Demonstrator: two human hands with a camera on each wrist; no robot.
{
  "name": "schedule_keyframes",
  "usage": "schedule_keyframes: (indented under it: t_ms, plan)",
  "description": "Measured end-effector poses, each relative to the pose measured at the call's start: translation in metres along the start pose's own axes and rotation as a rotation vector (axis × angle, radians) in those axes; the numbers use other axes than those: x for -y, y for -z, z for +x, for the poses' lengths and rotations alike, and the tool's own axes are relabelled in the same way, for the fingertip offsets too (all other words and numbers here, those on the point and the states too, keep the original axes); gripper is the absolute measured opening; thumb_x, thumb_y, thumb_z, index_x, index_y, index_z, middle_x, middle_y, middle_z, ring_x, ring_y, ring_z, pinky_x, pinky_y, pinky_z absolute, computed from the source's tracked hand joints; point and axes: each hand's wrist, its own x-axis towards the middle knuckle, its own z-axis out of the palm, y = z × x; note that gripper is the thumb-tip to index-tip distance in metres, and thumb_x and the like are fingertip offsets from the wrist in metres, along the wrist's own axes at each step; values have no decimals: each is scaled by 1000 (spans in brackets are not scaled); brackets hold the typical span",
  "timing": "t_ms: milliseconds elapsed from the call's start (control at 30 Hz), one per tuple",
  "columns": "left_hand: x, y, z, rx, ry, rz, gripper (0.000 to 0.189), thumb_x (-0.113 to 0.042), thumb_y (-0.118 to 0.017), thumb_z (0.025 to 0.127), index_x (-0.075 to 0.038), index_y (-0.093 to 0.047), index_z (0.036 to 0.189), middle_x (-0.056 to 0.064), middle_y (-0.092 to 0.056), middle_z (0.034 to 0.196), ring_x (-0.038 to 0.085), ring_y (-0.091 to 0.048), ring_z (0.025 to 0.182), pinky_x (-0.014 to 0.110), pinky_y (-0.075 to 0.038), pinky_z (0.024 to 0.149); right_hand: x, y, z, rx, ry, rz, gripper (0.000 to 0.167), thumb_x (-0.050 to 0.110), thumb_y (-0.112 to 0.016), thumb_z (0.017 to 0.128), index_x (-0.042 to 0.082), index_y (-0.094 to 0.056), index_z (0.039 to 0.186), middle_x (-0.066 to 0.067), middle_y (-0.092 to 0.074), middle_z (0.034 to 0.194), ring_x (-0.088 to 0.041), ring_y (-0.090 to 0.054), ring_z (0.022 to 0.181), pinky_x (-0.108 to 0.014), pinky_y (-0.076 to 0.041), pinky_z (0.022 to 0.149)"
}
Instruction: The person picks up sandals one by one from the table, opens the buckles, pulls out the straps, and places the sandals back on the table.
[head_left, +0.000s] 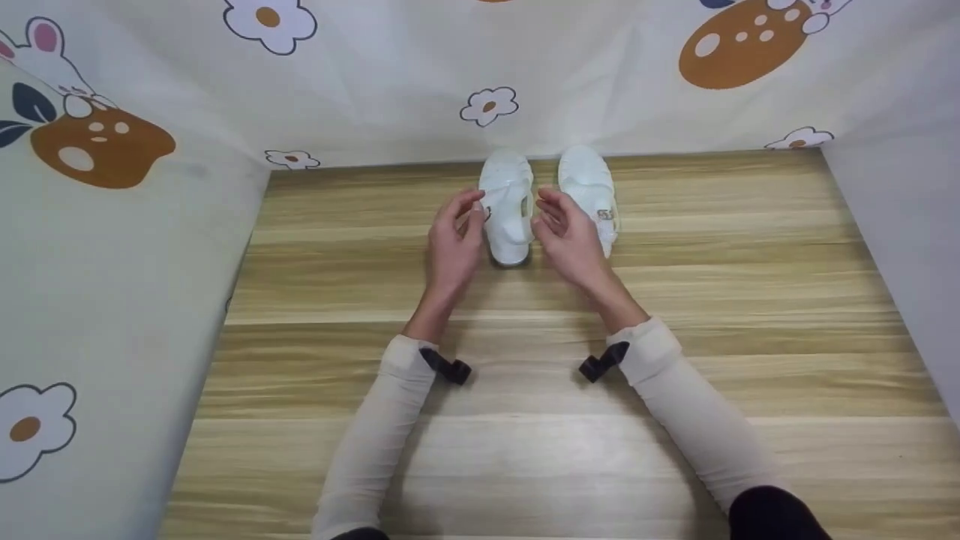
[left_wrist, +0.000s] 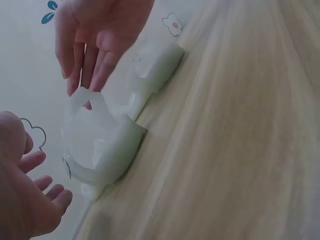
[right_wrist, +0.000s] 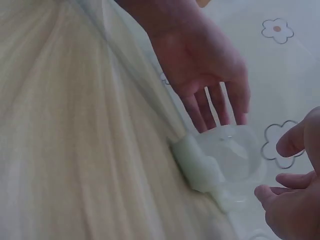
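Observation:
Two pale white sandals stand side by side at the far edge of the floor, toes toward the wall. My left hand (head_left: 456, 238) is at the outer side of the left sandal (head_left: 508, 214), its fingers loosely bent and nothing in them. Between the two sandals and partly over the right sandal (head_left: 587, 180) is my right hand (head_left: 571, 234), fingers also relaxed and holding nothing. In the left wrist view, the left sandal (left_wrist: 120, 152) sits upright on the floor between both hands. Whether any fingertip touches a sandal, I cannot tell.
Wood-patterned flooring (head_left: 510, 450) extends beneath the arms. A cream wall covering (head_left: 390, 97) printed with flowers, rabbits and brown fruit rises behind the sandals and on the left. A plain pale wall (head_left: 900, 187) borders the right side. Black wrist straps (head_left: 448, 367) sit on both sleeves.

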Motion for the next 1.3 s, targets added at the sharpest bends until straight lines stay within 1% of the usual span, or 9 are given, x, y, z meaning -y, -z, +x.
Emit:
schedule_keyframes:
  t_ms: [133, 233, 400, 500, 633, 833, 1000, 1167, 1300]
  plan:
    - [7, 1, -1, 0, 76, 47, 36, -29, -59, 112, -8, -69, 141, 8, -69, 145, 19, -69, 132, 35, -55, 114, -15, -7, 7, 27, -84, 42, 59, 7, -60, 107, -10, -39, 159, -29, -44, 166, -38, -43, 158, -43, -37, 131]
    - [12, 1, -1, 15, 117, 35, 38, -32, -58, 113, -10, -68, 142, 8, -71, 143, 19, -69, 133, 38, -55, 114, -22, -10, 12, 35, -134, 72, 62, 9, -61, 107, -8, -37, 161, -27, -44, 167, -37, -43, 159, -44, -37, 131]
    - [17, 0, 0, 29, 154, 35, 37, -34, -58, 113, -10, -71, 139, 4, -72, 140, 18, -66, 137, 35, -55, 114, -27, -16, 17, 35, -194, 184, 61, 9, -60, 107, -8, -38, 162, -24, -46, 167, -33, -44, 158, -43, -40, 129]
    - [18, 0, 1, 19, 188, 45, 38, -35, -59, 112, -11, -73, 137, 4, -75, 137, 14, -68, 132, 33, -56, 112, -31, -19, 18, 44, -217, 275, 61, 8, -59, 107, -8, -38, 162, -23, -45, 169, -28, -42, 159, -41, -38, 130]
    - [19, 1, 1, 16, 229, 22, 36, -36, -61, 111, -12, -78, 132, 0, -79, 125, 8, -69, 116, 28, -56, 100, -34, -21, 17, 52, -225, 348, 61, 7, -58, 108, -8, -36, 162, -22, -40, 171, -26, -37, 162, -40, -32, 133]
    - [19, 0, 1, 5, 244, -30, 31, -34, -65, 110, -9, -83, 114, -3, -72, 96, 7, -62, 90, 21, -52, 79, -33, -22, 12, 65, -203, 412, 57, 5, -54, 107, -11, -39, 159, -23, -39, 172, -27, -34, 163, -42, -29, 135]
    - [16, -4, -3, -4, 238, 10, 29, -36, -67, 108, -13, -84, 112, -3, -75, 97, 7, -65, 89, 21, -55, 77, -32, -16, 4, 74, -188, 433, 58, 4, -55, 105, -11, -39, 159, -23, -40, 171, -28, -36, 162, -41, -32, 133]
    - [12, -7, -12, 18, 175, 82, 29, -40, -69, 107, -18, -85, 114, -1, -79, 98, 9, -67, 90, 24, -55, 76, -32, -4, -11, 85, -146, 413, 56, 1, -55, 105, -11, -41, 158, -25, -43, 168, -28, -35, 162, -36, -37, 129]
    - [8, -7, -23, 37, 146, 84, 32, -42, -71, 106, -17, -84, 120, -2, -83, 107, 9, -73, 95, 25, -60, 81, -30, 5, -25, 116, -116, 405, 56, -2, -55, 104, -13, -40, 157, -26, -41, 168, -28, -31, 164, -33, -35, 130]
